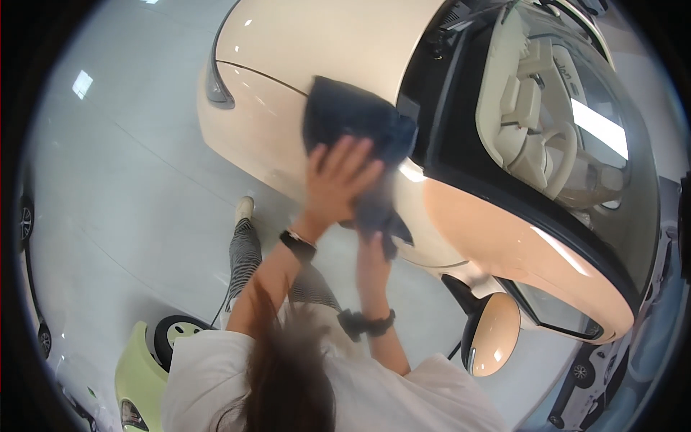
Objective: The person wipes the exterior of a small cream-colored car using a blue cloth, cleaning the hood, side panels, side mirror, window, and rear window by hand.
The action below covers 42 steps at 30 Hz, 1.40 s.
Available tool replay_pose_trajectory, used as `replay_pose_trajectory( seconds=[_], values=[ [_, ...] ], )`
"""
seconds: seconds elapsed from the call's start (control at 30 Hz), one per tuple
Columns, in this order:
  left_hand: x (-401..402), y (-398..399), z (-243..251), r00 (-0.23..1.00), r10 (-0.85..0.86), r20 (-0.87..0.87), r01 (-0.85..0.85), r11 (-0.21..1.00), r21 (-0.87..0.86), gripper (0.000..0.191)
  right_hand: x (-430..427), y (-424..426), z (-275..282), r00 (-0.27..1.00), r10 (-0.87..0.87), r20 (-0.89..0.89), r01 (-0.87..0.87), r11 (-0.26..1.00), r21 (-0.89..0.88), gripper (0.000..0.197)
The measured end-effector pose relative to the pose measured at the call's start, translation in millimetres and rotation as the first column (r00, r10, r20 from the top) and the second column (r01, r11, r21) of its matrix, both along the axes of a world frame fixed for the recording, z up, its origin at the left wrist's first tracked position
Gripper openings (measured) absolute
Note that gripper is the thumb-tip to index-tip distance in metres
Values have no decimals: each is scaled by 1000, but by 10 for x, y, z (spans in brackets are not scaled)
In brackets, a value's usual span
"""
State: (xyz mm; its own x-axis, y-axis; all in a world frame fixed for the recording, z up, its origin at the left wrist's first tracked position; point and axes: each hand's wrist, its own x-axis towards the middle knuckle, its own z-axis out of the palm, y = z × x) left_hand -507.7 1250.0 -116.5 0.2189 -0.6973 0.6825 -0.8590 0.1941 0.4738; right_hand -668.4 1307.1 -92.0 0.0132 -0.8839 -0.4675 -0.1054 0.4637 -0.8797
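Note:
A dark blue cloth (351,110) lies over the front fender and bonnet edge of a peach and cream car (259,108), close to the base of its windscreen. My left hand (337,181) is spread on the cloth, fingers apart and pointing up the picture; a black band is on that wrist. Lower down and to the right, my right hand (373,259) is at the cloth's hanging end, with the cloth bunched at its fingers. Both hands and the cloth are somewhat blurred, and the right hand's fingers are partly hidden.
The door mirror (494,335) juts out at the lower right. Behind the windscreen are a steering wheel (561,159) and cream seats. A light green car (135,372) stands at the lower left. Pale glossy floor (135,178) lies left of the peach car.

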Motion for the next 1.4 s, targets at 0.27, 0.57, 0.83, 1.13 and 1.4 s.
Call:
replay_pose_trajectory(
  seconds=[0.27, 0.57, 0.83, 1.13, 1.4],
  values=[
    [2257, 65, -1040, 810, 226, -542, -415, 873, -255, 48, 2332, -224, -581, 896, 431, 105, -424, 902, -77, 60],
    [2287, 686, -2407, 561, 409, -719, -441, 883, 158, 45, 3315, -335, -1058, 652, 714, -255, -755, 644, -128, 33],
    [28, 815, -2447, 604, 354, -714, -180, 933, 311, 43, 1295, -187, -1411, 407, 628, -663, -821, 569, 35, 28],
    [-3223, 842, -1883, 589, -46, -807, 429, 864, 264, 40, -1805, 197, -781, 471, 143, -870, -456, 884, -101, 26],
    [-4232, 957, -1416, 330, -272, -904, 894, 397, 207, 39, -3081, 1171, -342, 675, -273, -686, -90, 892, -444, 30]
  ],
)
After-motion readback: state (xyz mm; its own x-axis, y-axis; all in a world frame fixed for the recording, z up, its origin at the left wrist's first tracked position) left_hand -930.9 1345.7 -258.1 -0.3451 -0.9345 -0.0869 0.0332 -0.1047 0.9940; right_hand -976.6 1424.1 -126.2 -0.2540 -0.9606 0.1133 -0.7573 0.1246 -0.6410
